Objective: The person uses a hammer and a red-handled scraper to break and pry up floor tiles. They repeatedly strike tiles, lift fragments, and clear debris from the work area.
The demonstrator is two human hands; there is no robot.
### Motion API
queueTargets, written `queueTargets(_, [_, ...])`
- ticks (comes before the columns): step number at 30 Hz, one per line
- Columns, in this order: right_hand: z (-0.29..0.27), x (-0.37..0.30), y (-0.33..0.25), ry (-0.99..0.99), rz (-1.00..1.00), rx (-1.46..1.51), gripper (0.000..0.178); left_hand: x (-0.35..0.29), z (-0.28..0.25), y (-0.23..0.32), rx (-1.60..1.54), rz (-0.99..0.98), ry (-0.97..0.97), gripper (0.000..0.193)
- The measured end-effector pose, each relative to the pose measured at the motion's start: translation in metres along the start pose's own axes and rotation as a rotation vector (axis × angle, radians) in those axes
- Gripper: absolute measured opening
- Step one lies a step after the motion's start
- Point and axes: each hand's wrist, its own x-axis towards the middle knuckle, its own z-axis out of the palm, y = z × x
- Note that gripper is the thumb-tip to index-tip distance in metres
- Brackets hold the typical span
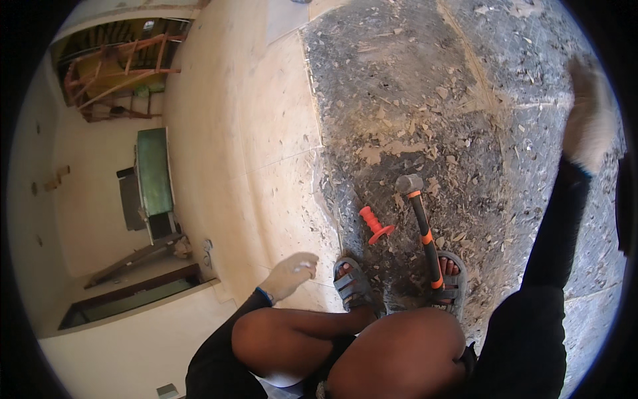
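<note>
My left hand [290, 274], in what looks like a pale glove, hovers by my left knee with its fingers loosely bent and apart, holding nothing. Far out to the right, my right hand [589, 123] is smeared by motion, so its fingers cannot be made out. Between my feet and the rubble lies a hammer [423, 226] with a grey head and a black and orange handle, its end beside my right sandal. Left of it rests a chisel with a red grip and round hand guard [373, 225]. Neither hand touches these tools.
Broken chips [425, 126] litter the rough dark floor ahead. Smooth beige tiles [252, 133] border it on the left, with a chipped edge. My sandalled feet [350, 284] are close to the tools. Farther left stand a green panel [154, 169], a plank [136, 259] and an orange-brown frame [126, 63].
</note>
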Motion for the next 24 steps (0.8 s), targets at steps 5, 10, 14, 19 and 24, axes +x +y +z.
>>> queueTargets(5, [0.034, -0.187, -0.067, -0.628, 0.603, 0.651, 0.048, -0.040, 0.014, 0.008, -0.027, -0.080, -0.238, 0.037])
queueTargets(10, [0.001, -0.303, -0.080, -0.896, 0.449, 0.313, 0.066, -0.069, 0.007, 0.059, -0.009, -0.041, -0.217, 0.041])
queueTargets(14, [-0.007, -0.308, -0.078, -1.146, 0.445, 0.256, 0.063, -0.056, 0.001, 0.076, 0.195, 0.061, -0.244, 0.038])
queueTargets(19, [0.012, -0.280, -0.062, -1.434, 0.796, 0.522, 0.043, 0.000, 0.014, 0.082, 0.489, 0.415, -0.346, 0.046])
queueTargets(24, [0.016, -0.233, -0.077, -1.395, 1.525, 0.934, 0.034, 0.074, 0.012, 0.089, 0.984, 0.802, -0.156, 0.055])
